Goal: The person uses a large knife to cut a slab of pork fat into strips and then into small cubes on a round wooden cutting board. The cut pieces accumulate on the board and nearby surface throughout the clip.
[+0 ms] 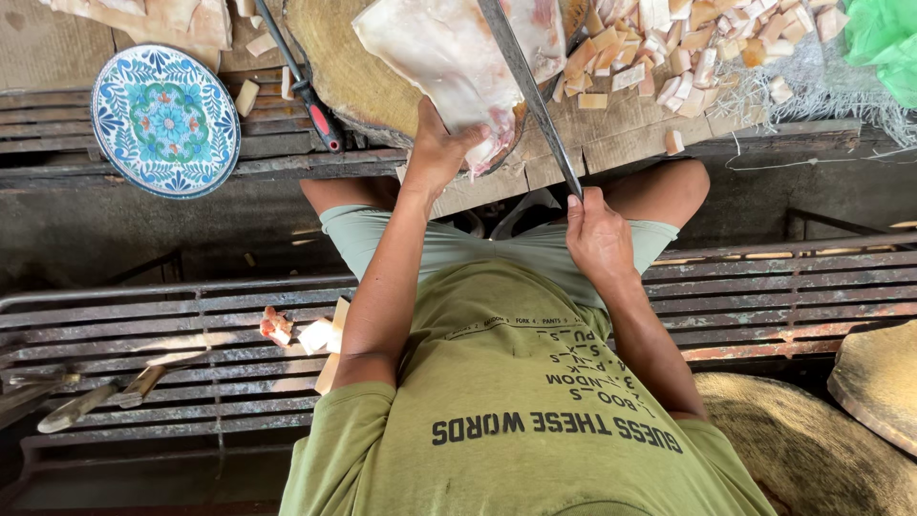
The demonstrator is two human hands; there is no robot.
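A big pale pink slab of meat lies on a round wooden chopping block. My left hand grips the slab's near edge, fingers curled over it. My right hand is closed around the handle of a long knife, held close to my body. Its blade runs up and left across the slab's right side. A heap of pale cut cubes lies to the right of the slab on a board.
A blue flower-patterned plate sits at the left. A second knife with a red and black handle leans by the block. A green bag is top right. Meat scraps and tools lie on the metal grating; wooden blocks stand bottom right.
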